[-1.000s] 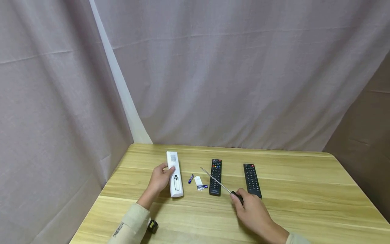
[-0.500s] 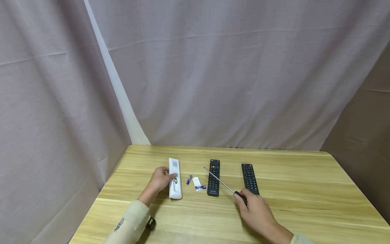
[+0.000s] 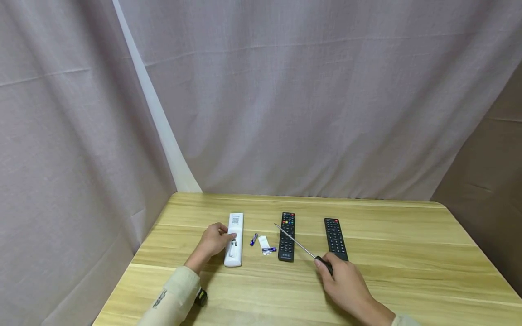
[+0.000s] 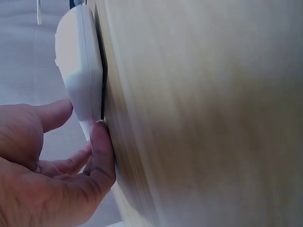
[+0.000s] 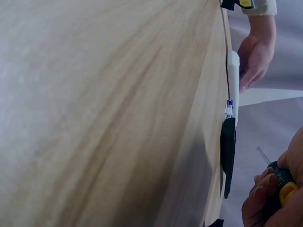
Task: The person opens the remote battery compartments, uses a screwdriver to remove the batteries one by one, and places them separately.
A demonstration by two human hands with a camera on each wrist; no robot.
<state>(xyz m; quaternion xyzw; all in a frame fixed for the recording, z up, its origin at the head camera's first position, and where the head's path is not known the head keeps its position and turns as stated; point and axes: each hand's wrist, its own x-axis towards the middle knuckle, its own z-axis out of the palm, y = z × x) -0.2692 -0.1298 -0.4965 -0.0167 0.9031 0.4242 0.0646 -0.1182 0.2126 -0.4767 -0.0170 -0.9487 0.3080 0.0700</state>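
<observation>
A white remote control [image 3: 238, 228] lies back up on the table, its battery compartment uncovered. My left hand [image 3: 214, 239] holds its left edge, thumb on top and fingers against the side, as the left wrist view shows. In my right hand [image 3: 344, 280] I grip a screwdriver [image 3: 301, 246] by its black and yellow handle. Its shaft points up and left, above a black remote control [image 3: 286, 251]. Between the two remotes are a blue battery [image 3: 253, 239] and a small white cover [image 3: 263, 241], with a second battery [image 3: 269, 249] at the cover's near end.
Another black remote control [image 3: 335, 237] lies just beyond my right hand, which hides its near end. A small black and yellow object [image 3: 201, 297] stands beside my left sleeve. The wooden table [image 3: 428, 262] is bordered by grey curtains [image 3: 306, 113].
The white remote control has come down flatter onto the table and a little nearer to me, with my left hand on it. My right hand has moved slightly right with the screwdriver.
</observation>
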